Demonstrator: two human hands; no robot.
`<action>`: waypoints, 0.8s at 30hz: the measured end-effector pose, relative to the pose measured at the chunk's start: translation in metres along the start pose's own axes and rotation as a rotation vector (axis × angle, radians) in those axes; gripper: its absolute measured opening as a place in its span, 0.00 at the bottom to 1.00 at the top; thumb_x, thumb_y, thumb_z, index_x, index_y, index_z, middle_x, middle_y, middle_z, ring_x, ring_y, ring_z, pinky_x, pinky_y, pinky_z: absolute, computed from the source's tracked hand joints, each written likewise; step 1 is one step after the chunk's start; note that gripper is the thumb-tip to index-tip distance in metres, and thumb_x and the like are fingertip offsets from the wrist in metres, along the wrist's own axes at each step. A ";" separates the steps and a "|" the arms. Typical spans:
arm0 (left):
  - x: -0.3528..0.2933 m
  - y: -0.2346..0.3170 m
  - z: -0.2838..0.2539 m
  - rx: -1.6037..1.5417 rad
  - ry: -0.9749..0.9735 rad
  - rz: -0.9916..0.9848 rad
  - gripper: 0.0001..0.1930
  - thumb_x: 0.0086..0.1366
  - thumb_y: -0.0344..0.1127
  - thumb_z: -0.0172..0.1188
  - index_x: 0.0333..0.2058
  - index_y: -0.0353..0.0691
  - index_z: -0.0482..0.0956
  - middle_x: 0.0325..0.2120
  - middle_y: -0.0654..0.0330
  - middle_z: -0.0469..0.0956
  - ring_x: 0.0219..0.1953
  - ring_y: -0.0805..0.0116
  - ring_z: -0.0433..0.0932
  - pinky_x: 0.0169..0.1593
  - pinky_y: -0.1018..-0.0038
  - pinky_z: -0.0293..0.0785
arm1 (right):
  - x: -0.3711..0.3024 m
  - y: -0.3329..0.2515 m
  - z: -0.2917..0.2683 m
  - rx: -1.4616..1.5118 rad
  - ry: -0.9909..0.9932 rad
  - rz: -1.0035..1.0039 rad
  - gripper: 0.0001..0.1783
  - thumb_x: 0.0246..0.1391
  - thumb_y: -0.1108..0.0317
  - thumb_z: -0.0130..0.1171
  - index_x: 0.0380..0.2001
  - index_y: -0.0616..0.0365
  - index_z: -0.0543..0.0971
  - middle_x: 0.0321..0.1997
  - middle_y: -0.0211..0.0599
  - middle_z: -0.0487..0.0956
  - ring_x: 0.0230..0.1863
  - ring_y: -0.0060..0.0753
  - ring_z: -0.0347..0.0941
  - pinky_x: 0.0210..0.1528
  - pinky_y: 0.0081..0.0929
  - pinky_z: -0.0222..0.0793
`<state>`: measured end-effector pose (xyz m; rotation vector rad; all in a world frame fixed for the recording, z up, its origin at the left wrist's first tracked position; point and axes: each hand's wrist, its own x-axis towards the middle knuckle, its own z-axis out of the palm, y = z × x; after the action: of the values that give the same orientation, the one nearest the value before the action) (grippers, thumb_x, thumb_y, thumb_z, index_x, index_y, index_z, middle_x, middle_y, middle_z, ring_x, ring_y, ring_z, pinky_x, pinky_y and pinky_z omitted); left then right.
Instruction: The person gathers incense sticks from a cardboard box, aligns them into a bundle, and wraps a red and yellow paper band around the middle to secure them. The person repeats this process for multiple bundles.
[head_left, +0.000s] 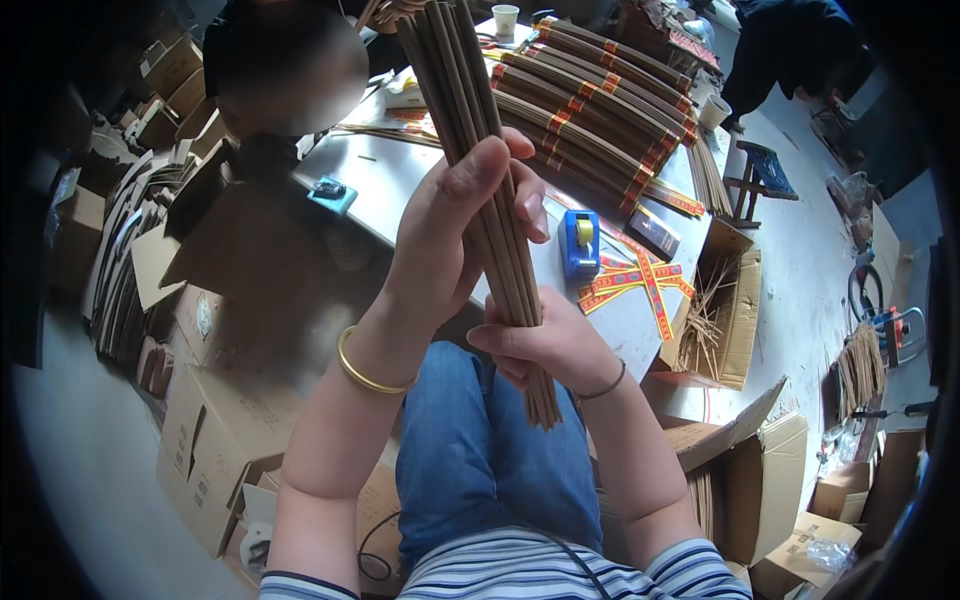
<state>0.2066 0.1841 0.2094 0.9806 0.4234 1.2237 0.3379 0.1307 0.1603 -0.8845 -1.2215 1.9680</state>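
Note:
A bundle of thin brown incense sticks (465, 100) stands tilted in front of me, above my lap. My left hand (460, 205) wraps round its middle, the thumb lying along the sticks. Lower down, my right hand (545, 345) is closed round the bundle near its bottom end. The stick ends stick out below that hand, slightly uneven. Beyond my right hand, a blue tape dispenser (580, 245) sits on the white table (375, 205). Beside it lie crossed red and yellow paper strips (640, 285).
Stacked stick bundles with red and yellow bands (590, 100) fill the table's far side. A cardboard box of loose sticks (740, 310) stands at the right. Cartons (225, 440) crowd the left. Two people are across the table. Paper cups (505, 20) stand on it.

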 end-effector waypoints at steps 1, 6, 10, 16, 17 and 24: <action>-0.011 -0.006 -0.004 -0.198 -0.030 -0.085 0.22 0.73 0.56 0.43 0.45 0.41 0.69 0.16 0.72 0.63 0.19 0.82 0.67 0.29 0.82 0.69 | -0.010 0.003 0.006 0.160 -0.097 0.088 0.14 0.54 0.64 0.64 0.20 0.59 0.73 0.12 0.29 0.69 0.12 0.21 0.67 0.15 0.20 0.62; -0.067 -0.028 -0.001 -0.459 -0.015 -0.166 0.14 0.71 0.47 0.54 0.31 0.46 0.67 0.15 0.73 0.59 0.15 0.84 0.61 0.22 0.85 0.64 | -0.070 0.031 0.041 0.283 -0.088 0.189 0.16 0.55 0.61 0.65 0.23 0.59 0.72 0.14 0.28 0.69 0.14 0.20 0.69 0.18 0.18 0.65; -0.100 -0.033 0.005 -0.632 0.008 -0.134 0.12 0.72 0.45 0.52 0.34 0.43 0.69 0.17 0.73 0.61 0.17 0.84 0.64 0.24 0.83 0.66 | -0.114 0.050 0.052 0.297 -0.152 0.231 0.14 0.57 0.64 0.63 0.28 0.61 0.70 0.16 0.28 0.70 0.14 0.19 0.67 0.17 0.16 0.64; -0.142 -0.049 0.030 -0.822 -0.016 -0.189 0.11 0.73 0.40 0.48 0.34 0.41 0.68 0.16 0.71 0.61 0.16 0.82 0.63 0.24 0.81 0.66 | -0.149 0.065 0.058 0.525 -0.200 0.287 0.15 0.58 0.65 0.61 0.26 0.59 0.68 0.15 0.28 0.68 0.12 0.18 0.64 0.14 0.17 0.60; -0.148 -0.050 0.037 -0.733 0.052 -0.195 0.10 0.73 0.40 0.48 0.34 0.41 0.68 0.15 0.72 0.60 0.15 0.82 0.62 0.23 0.82 0.66 | -0.153 0.065 0.060 0.472 -0.171 0.278 0.15 0.58 0.65 0.62 0.26 0.59 0.68 0.15 0.28 0.67 0.12 0.18 0.64 0.14 0.17 0.60; -0.155 -0.068 0.055 -0.574 0.141 -0.233 0.16 0.73 0.41 0.50 0.24 0.48 0.63 0.15 0.73 0.57 0.14 0.85 0.58 0.19 0.84 0.60 | -0.188 0.075 0.054 0.276 0.002 0.161 0.17 0.59 0.58 0.62 0.30 0.62 0.71 0.24 0.32 0.74 0.21 0.19 0.70 0.25 0.17 0.69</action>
<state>0.2362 0.0189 0.1508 0.3451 0.2622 1.1137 0.3862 -0.0724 0.1481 -0.8631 -0.8709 2.1975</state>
